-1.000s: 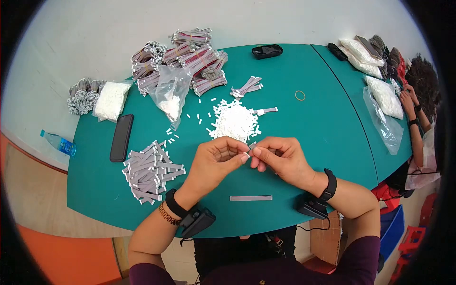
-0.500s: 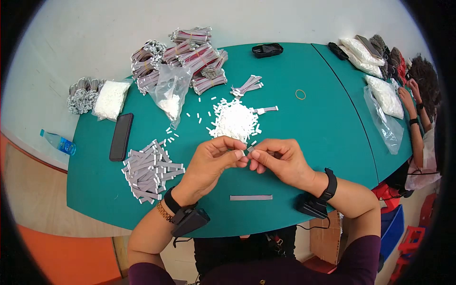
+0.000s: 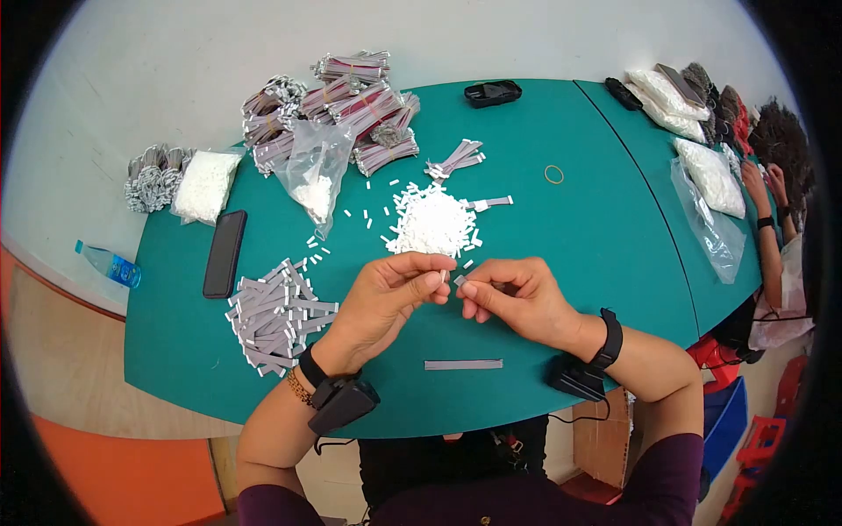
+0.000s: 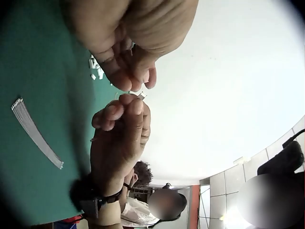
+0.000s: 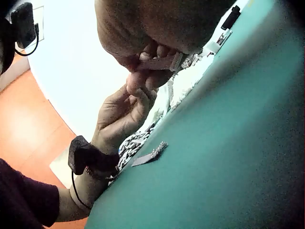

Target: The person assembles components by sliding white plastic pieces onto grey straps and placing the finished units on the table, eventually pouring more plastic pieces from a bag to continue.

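Note:
Between thumb and index finger, my left hand (image 3: 386, 296) pinches a small white plastic connector (image 3: 445, 275). My right hand (image 3: 526, 298) holds a short grey ribbon cable, whose end (image 3: 460, 280) pokes out at the fingertips. The rest of this cable (image 5: 159, 63) runs under the curled fingers in the right wrist view. Both hands' fingertips are close together above the table, just in front of a heap of white connectors (image 3: 434, 223). Another grey ribbon cable (image 3: 464, 365) lies flat on the table nearer the body.
A pile of grey ribbon cables (image 3: 276, 316) lies at left beside a phone (image 3: 224, 254). Bundled cables (image 3: 364, 110) and plastic bags (image 3: 206, 186) stand behind. A few cables (image 3: 456, 160) and a rubber band (image 3: 553, 174) lie beyond the heap. Another person's hands (image 3: 756, 182) work at far right.
My left hand has drawn slightly left, so a small gap has opened between the two hands' fingertips. The right hand stays nearly in place, still holding the cable.

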`<move>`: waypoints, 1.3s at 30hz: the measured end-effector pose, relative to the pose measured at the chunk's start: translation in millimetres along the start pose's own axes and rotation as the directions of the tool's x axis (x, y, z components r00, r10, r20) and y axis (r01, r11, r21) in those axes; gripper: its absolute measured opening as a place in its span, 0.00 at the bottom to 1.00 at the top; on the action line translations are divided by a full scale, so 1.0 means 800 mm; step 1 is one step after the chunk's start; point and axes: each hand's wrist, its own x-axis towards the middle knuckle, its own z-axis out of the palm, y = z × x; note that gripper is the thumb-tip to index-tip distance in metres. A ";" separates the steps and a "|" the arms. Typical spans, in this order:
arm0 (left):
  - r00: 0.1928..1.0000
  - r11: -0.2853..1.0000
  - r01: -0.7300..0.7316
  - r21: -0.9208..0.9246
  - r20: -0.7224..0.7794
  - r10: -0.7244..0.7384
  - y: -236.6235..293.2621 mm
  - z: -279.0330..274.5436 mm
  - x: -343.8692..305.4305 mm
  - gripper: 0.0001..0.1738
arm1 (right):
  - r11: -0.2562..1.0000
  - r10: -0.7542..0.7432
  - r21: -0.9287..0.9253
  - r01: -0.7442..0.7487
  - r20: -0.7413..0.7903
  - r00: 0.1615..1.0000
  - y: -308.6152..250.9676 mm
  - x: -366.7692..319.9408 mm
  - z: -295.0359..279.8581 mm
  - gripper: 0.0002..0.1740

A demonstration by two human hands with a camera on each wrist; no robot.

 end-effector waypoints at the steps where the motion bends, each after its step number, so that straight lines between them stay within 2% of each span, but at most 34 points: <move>1: 1.000 1.000 -0.001 -0.011 0.014 0.001 0.000 -0.001 0.000 0.14 | 1.000 -0.001 -0.009 0.001 0.005 1.000 0.000 0.000 0.000 0.10; 5: 0.998 0.999 0.022 -0.037 0.052 -0.020 0.000 0.002 -0.002 0.15 | 1.000 -0.023 -0.020 0.023 0.010 1.000 0.001 -0.001 0.002 0.10; 39: 0.998 1.000 0.014 -0.022 0.065 -0.012 -0.002 0.007 -0.001 0.11 | 1.000 -0.027 0.007 0.027 0.024 0.999 0.001 -0.003 0.005 0.10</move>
